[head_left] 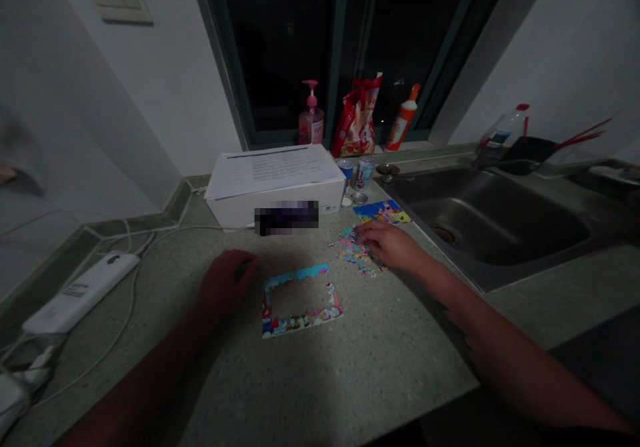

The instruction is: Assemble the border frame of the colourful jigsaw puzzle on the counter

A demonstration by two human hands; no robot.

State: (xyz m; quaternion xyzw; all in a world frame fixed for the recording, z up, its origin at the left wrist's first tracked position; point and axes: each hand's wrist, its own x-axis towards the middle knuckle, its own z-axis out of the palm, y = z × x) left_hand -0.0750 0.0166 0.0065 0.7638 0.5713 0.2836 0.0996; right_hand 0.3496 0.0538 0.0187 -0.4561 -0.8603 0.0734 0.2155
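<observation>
The right grip [387, 245] lies spread open on a heap of loose puzzle pieces [351, 252], while the left grip [226, 285], curled too far to tell if it holds anything, rests on the desk [380, 373] just beside the assembled puzzle border [300, 322] with its hollow middle

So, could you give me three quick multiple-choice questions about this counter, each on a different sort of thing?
1. What is the right hand resting on?
A) loose jigsaw pieces
B) the sink
C) the white box

2. What colour is the pump bottle by the window?
A) green
B) pink
C) blue

3. What state is the jigsaw beside the left hand in?
A) finished
B) border only, middle open
C) still boxed

1: A, the fingers lie on the scattered pile.
2: B, its body and pump are pink.
3: B, bare counter shows through the centre.
</observation>
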